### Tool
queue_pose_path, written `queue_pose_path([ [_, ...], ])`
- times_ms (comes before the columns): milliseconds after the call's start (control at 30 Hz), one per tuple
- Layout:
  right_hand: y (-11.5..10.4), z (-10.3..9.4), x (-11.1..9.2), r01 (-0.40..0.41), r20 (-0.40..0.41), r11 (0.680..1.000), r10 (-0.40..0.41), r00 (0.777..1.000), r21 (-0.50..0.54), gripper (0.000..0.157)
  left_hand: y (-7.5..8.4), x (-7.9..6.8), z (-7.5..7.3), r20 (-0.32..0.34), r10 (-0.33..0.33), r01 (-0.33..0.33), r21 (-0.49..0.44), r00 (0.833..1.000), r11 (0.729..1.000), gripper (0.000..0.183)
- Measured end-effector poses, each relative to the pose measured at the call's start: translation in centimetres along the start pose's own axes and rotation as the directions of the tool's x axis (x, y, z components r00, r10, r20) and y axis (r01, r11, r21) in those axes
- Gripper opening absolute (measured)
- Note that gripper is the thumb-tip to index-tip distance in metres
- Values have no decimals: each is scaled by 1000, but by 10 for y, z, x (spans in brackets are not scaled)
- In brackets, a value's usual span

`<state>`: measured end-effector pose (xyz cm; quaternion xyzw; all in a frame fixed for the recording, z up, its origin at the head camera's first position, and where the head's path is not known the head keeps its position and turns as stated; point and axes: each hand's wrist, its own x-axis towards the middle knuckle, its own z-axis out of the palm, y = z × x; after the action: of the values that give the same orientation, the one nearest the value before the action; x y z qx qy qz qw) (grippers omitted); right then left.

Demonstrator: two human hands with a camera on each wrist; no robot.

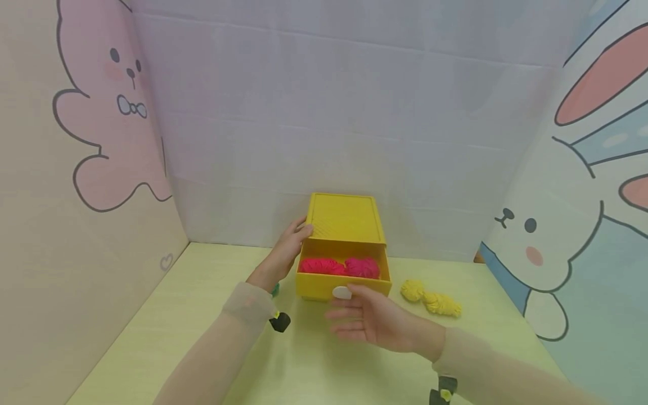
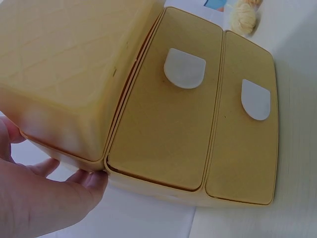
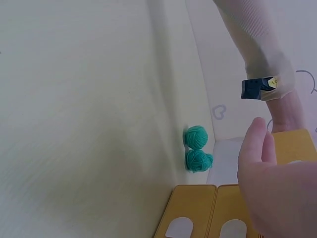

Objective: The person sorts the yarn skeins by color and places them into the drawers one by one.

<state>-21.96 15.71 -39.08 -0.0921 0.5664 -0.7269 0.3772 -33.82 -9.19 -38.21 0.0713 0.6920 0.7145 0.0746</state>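
A yellow drawer cabinet (image 1: 346,216) stands against the back wall, its top drawer (image 1: 324,285) pulled out. Inside that drawer lie a red-pink yarn skein (image 1: 322,266) and a magenta one (image 1: 362,268). My left hand (image 1: 283,253) grips the cabinet's left side, thumb on the top edge and fingers bent against the side wall. Before the drawer's white knob (image 1: 341,292) is my right hand (image 1: 377,320), its fingers extended and spread, with the thumb overlapping the knob in the head view. Two lower drawers with white knobs are closed in the left wrist view.
A twisted yellow yarn skein (image 1: 442,304) lies on the table to the right of the cabinet. Green yarn balls (image 3: 198,148) sit on the left side, mostly hidden behind the left wrist in the head view. Printed cloth walls enclose the table (image 1: 212,270) on three sides.
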Motion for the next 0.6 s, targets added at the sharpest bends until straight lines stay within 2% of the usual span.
queue_pose_path([
  [333,-6,-12,16,74,-58,997,-76,995,-37,58,1,-1,-1,10,1,0,-4,1000,1000,69],
  [600,-14,-22,33,112,-85,990,-120,989,-87,66,2,-2,-1,11,3,-3,-4,1000,1000,69],
])
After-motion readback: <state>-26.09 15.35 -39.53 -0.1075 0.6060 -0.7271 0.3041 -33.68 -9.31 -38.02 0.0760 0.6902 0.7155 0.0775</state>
